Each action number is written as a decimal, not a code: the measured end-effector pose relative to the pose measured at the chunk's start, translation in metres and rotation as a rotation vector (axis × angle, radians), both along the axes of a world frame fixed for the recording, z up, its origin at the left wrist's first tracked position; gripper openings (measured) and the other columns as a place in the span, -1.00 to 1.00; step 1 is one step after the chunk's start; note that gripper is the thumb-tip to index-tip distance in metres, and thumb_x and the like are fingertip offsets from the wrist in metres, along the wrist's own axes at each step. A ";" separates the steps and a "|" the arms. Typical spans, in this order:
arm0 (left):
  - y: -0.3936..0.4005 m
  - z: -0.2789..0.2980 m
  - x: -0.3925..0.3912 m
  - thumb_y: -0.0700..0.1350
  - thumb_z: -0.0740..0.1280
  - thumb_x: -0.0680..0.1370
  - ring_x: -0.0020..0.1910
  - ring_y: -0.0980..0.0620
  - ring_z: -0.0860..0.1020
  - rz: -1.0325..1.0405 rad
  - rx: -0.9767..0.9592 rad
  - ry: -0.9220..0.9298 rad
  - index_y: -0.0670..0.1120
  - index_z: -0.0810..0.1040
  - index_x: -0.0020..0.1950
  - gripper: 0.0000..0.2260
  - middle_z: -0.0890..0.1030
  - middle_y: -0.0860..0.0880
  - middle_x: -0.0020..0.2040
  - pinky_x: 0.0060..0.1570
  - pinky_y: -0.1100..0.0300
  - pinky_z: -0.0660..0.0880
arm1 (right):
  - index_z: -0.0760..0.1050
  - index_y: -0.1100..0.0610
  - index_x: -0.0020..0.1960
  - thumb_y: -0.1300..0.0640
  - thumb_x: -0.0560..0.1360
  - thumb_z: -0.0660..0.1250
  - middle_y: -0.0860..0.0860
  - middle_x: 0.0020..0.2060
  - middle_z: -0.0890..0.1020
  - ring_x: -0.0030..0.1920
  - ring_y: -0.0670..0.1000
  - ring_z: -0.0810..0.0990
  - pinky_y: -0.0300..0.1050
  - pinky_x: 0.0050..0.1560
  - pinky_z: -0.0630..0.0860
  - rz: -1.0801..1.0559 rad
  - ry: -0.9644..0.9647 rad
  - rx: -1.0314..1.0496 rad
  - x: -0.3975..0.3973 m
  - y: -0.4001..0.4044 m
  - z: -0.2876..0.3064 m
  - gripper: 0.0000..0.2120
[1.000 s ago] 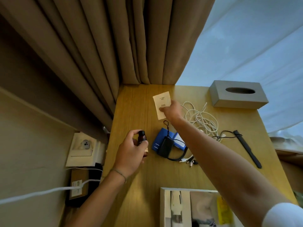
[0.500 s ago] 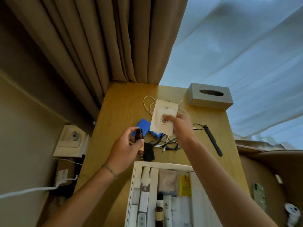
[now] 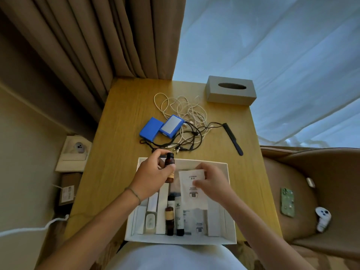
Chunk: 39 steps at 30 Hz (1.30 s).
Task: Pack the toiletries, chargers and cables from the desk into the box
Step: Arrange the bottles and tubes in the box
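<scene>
Over the white box (image 3: 231, 201) we hold the small brown bottle (image 3: 169, 166), likely glass and fragile, around its body in the left hand (image 3: 152, 172), and pinch the light, limp sachet (image 3: 191, 189) by its edge with the right hand (image 3: 212, 182).

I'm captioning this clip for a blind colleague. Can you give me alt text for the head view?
Over an open white box on a wooden desk, the left hand holds a small brown bottle and the right hand a white sachet. Behind lie tangled cables, two blue packs and a black comb.
</scene>
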<state>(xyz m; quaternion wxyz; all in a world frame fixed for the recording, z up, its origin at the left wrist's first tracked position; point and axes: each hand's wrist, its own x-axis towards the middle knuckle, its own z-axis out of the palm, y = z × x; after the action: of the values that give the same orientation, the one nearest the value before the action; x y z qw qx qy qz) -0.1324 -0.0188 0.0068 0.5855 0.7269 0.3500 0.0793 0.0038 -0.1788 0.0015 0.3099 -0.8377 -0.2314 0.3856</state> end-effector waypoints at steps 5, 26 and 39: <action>-0.020 -0.013 0.001 -0.09 0.43 0.52 -0.31 0.15 0.57 -0.025 0.091 0.101 0.07 0.50 0.16 -0.76 0.61 -0.04 -0.17 -0.35 0.27 0.53 | 0.51 -0.02 -0.15 0.26 0.49 0.40 -0.08 -0.20 0.60 -0.18 -0.08 0.60 -0.29 -0.33 0.44 0.308 -0.168 -0.258 -0.008 -0.015 -0.039 -0.81; -0.053 -0.075 0.037 -0.02 0.51 0.44 -0.16 0.05 0.64 -0.106 0.049 0.305 0.11 0.48 0.24 -0.59 0.64 0.03 -0.12 -0.19 0.08 0.64 | 0.53 0.13 0.12 0.19 0.55 0.34 0.09 0.07 0.58 0.04 0.11 0.56 -0.03 -0.05 0.53 0.401 -0.642 -0.309 -0.031 -0.037 -0.046 -0.84; -0.088 -0.105 0.087 0.05 0.56 0.35 -0.21 0.12 0.61 -0.034 0.160 0.426 0.08 0.58 -0.18 -0.81 0.64 0.12 -0.25 -0.29 0.24 0.50 | 0.62 0.09 -0.08 0.17 0.54 0.26 -0.03 -0.25 0.64 -0.27 -0.05 0.58 -0.08 -0.26 0.59 0.061 -0.580 -0.046 -0.009 -0.053 -0.016 -0.84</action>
<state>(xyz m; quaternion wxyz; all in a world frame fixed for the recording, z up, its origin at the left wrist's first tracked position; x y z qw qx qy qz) -0.0451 -0.1064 -0.0984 0.4402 0.7770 0.4462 -0.0583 -0.0049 -0.2319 -0.0148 0.2000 -0.9123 -0.3269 0.1441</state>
